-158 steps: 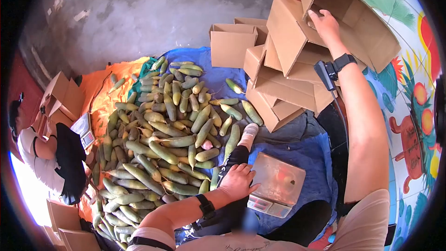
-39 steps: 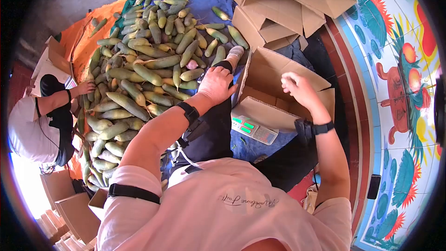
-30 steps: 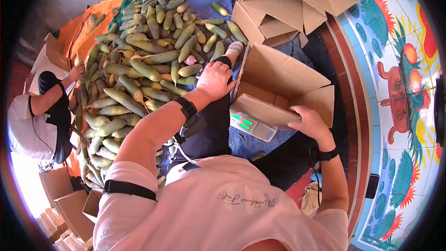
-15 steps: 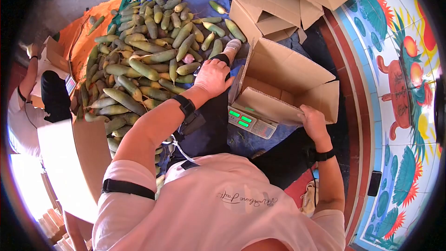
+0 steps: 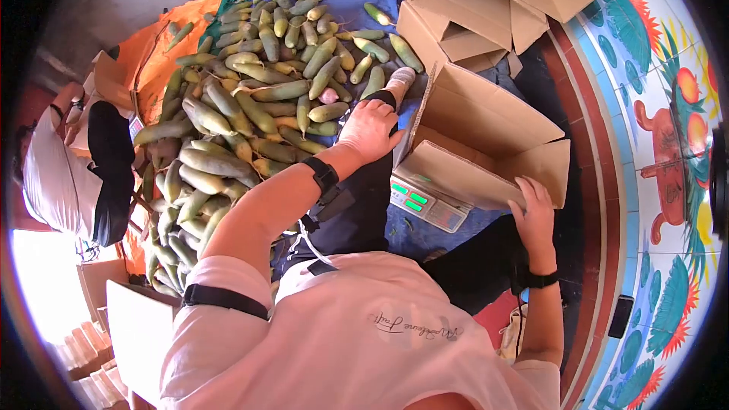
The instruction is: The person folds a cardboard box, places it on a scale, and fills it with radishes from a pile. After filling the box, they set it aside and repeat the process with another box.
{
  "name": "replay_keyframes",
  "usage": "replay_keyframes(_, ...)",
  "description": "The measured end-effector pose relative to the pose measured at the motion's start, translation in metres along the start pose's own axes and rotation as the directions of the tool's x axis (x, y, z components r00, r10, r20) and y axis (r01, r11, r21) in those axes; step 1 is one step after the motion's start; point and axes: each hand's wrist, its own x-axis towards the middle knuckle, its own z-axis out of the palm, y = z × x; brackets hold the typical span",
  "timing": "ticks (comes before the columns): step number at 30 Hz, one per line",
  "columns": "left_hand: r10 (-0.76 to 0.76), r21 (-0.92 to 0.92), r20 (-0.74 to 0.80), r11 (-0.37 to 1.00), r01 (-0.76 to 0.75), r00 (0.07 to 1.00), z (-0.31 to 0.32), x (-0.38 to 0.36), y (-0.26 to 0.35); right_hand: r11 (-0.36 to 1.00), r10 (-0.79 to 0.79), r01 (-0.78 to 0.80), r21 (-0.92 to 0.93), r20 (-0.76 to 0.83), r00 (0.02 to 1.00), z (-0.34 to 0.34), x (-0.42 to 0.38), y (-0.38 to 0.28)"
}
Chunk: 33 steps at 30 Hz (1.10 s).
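Observation:
My left hand lies over my dark-trousered leg, fingers loosely spread and holding nothing. At the near right edge of an open cardboard box, my right hand has its fingers stretched out, the tips by the rim. The box's visible interior holds nothing. It stands on a scale with lit green displays, whose digits are too small to read. To the left of my left hand spreads a large pile of green, pale-tipped long vegetables, with one pinkish round item among them.
More open cardboard boxes lie beyond the scale. Another person sits at the far left near a box. A painted tile wall runs along the right, with a phone beside it. A white panel stands lower left.
The view has shifted, so the scene sits further right. My right hand's fingers have loosened from the box rim and stretched out. At the left, the white panel is lower, uncovering more of the pile.

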Motion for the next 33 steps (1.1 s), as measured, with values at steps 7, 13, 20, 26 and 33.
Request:
replay_keyframes(7,-0.037,-0.031,-0.034,0.999,0.036,0.999,-0.002,-0.003,0.003,0.981,0.063,-0.094,-0.169,-0.179,0.982,0.006,-0.052,0.017)
replay_keyframes(13,-0.041,-0.041,-0.145,0.999,0.036,0.989,-0.002,-0.006,0.007,0.972,0.000,-0.054,-0.228,-0.229,0.973,0.029,-0.081,0.030)
replay_keyframes(20,-0.100,-0.104,-0.192,0.991,0.081,0.976,-0.001,-0.011,0.004,0.974,0.031,-0.079,-0.210,-0.222,0.974,0.033,-0.082,0.035)
replay_keyframes(26,-0.323,-0.072,-0.216,0.946,0.315,0.921,-0.008,-0.053,-0.051,0.970,0.030,-0.084,-0.229,-0.232,0.972,0.033,-0.088,0.038)
replay_keyframes(33,-0.744,0.466,0.115,0.625,0.626,0.658,-0.033,-0.166,-0.149,0.964,0.040,-0.095,-0.250,-0.218,0.975,0.034,-0.086,0.039)
